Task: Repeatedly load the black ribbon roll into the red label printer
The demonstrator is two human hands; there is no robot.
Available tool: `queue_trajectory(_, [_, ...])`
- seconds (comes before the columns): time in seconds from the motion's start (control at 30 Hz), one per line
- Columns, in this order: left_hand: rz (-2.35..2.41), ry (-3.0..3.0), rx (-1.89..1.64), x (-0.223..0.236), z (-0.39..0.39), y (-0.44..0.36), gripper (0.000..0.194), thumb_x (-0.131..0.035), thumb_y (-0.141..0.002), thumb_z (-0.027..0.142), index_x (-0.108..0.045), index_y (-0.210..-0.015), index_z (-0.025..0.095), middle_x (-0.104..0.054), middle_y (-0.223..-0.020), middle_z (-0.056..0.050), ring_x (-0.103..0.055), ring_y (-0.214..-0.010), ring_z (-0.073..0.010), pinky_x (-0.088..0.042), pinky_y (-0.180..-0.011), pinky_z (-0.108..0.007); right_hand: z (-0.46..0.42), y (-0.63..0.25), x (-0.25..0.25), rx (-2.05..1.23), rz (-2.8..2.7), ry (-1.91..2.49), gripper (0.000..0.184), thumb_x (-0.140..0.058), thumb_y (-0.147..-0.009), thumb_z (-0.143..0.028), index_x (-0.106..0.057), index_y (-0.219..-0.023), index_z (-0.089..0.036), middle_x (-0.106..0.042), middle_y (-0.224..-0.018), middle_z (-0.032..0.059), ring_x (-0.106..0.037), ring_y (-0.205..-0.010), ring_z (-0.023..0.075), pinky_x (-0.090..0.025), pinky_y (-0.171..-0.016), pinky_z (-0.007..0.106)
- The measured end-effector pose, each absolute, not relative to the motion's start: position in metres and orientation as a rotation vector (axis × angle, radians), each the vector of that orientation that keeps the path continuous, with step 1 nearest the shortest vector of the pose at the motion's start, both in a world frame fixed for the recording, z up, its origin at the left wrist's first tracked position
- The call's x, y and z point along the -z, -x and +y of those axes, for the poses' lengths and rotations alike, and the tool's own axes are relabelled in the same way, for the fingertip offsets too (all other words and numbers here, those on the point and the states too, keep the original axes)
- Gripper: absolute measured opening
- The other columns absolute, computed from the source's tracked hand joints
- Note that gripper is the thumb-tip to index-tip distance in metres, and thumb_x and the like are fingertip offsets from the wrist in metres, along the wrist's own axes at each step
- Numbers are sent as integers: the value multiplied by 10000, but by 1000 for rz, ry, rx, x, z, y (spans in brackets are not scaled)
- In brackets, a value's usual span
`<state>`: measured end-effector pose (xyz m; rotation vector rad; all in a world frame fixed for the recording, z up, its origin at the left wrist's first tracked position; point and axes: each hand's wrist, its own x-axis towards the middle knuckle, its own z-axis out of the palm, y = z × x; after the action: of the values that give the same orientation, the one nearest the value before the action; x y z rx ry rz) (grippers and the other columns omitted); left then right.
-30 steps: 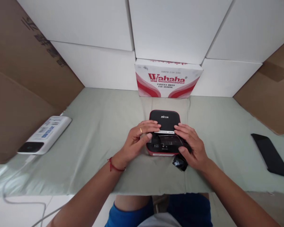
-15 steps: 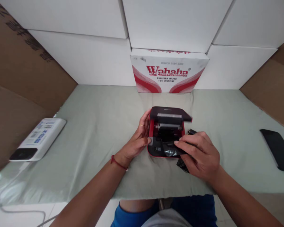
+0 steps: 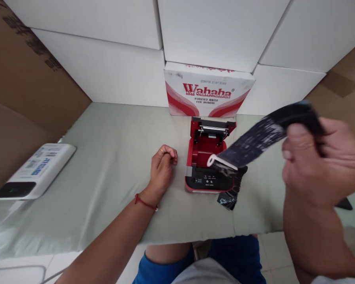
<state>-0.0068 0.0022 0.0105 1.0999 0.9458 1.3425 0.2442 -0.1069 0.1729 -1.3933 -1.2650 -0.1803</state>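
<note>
A small red and black printer stands in the middle of the green cloth with its lid tipped back, its red inside showing. My left hand rests on the cloth just left of the printer, fingers curled with nothing in them. My right hand is raised high at the right, blurred, gripping one end of a long strip of blackened paper. The strip's other end, white-edged, hangs over the printer's front. A crumpled black piece lies at the printer's front right corner.
A white power bank with a cable lies at the left. A red and white Wahaha carton stands behind the printer, among white boxes. Brown cardboard walls flank both sides. A black phone lies at the right, mostly hidden by my right arm.
The printer's lid went from closed to fully open. My right hand pulled the black paper strip out and up to the right. My left hand let go and curled beside the printer.
</note>
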Motion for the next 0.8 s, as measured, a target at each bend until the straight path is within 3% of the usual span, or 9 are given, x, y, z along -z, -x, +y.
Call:
queue_trajectory(0.13, [935, -1382, -1226, -14, -3, 12, 94, -514, -656, 164, -504, -589, 230, -538, -653, 9, -458, -643, -146, -353, -630, -297, -112, -285, -181, 23, -1241, 1460, 148, -858, -969, -423, -836, -945, -278, -569, -603, -20, -483, -514, 155, -343, -458, 352])
queue_trajectory(0.27, [921, -1507, -1070, -14, -6, 11, 76, -469, -596, 199, -482, -532, 237, -518, -580, 12, -448, -590, -145, -342, -599, -289, -133, -319, -162, 206, -1235, 1639, 138, -858, -959, -372, -878, -1038, -260, -668, -646, 10, -609, -542, 179, -460, -493, 353])
queue_trajectory(0.37, [917, -1510, -1054, -13, -6, 8, 84, -472, -601, 192, -484, -530, 235, -533, -579, 12, -463, -589, -146, -359, -604, -284, -159, -334, -142, 321, -1579, 1718, 168, -768, -1027, -364, -884, -1129, -299, -772, -735, 20, -721, -622, 187, -572, -591, 334])
queue_trajectory(0.47, [954, -1496, -1116, -15, -6, 6, 74, -543, -707, 194, -588, -656, 223, -628, -738, -11, -543, -693, -158, -419, -658, -285, -179, -343, -129, -39, -2079, 1648, 225, -689, -1066, -363, -872, -1185, -308, -881, -1026, 43, -823, -782, 191, -668, -710, 311])
queue_trajectory(0.53, [1055, -1436, -1196, -17, -6, 5, 71, -655, -767, 235, -626, -831, 226, -604, -798, 9, -523, -698, -149, -418, -654, -277, -184, -345, -125, -421, -2228, 1629, 293, -677, -1078, -406, -844, -1302, -318, -882, -1181, 49, -818, -758, 165, -673, -677, 280])
queue_trajectory(0.63, [1218, -1388, -1257, -19, -4, 7, 246, -740, -760, 246, -500, -816, 247, -439, -703, 67, -386, -623, -126, -335, -607, -265, -176, -342, -122, -679, -2142, 1732, 325, -679, -1080, -499, -846, -1303, -332, -886, -1155, 35, -814, -770, 167, -659, -652, 270])
queue_trajectory(0.73, [1227, -1462, -1200, -19, -4, 9, 397, -675, -795, 262, -303, -656, 248, -309, -621, 65, -268, -607, -119, -255, -599, -281, -150, -334, -111, -417, -1920, 1833, 320, -666, -1069, -507, -875, -1144, -278, -891, -1078, 56, -842, -904, 228, -680, -763, 334])
queue_trajectory(0.8, [1223, -1481, -1163, -21, -5, 7, 473, -651, -840, 318, -232, -630, 253, -251, -603, 63, -219, -606, -118, -227, -596, -290, -129, -325, -98, -301, -1872, 1854, 310, -678, -1037, -474, -872, -1111, -243, -889, -1067, 76, -828, -820, 235, -678, -743, 368])
